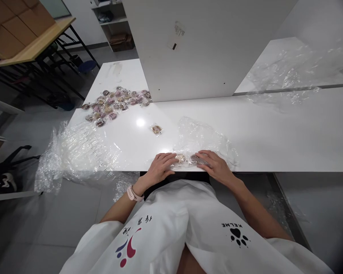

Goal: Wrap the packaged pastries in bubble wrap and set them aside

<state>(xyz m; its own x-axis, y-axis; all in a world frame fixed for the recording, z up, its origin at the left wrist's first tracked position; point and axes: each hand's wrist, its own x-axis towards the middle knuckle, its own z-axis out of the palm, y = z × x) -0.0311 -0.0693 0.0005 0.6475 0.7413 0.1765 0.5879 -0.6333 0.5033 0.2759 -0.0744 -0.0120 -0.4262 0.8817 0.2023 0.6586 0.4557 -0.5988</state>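
Observation:
A sheet of clear bubble wrap (pixel 200 133) lies on the white table at its front edge, its near end folded around small packaged items. One tan packet (pixel 180 158) shows through the plastic between my hands; a darker one is partly covered by my right fingers. My left hand (pixel 161 166) grips the left end of the folded wrap, fingers on top and thumb on the near side. Closed over the right end, my right hand (pixel 214 165) has its thumb and fingers bent around the plastic. A single brown packet (pixel 156 129) sits apart, beyond my left hand.
Many small wrapped packets (pixel 114 103) are spread at the table's far left. A heap of bubble wrap (pixel 80 148) hangs over the left front edge. A tall white panel (pixel 200 57) stands across the back, and more clear plastic (pixel 294 72) lies behind it at right.

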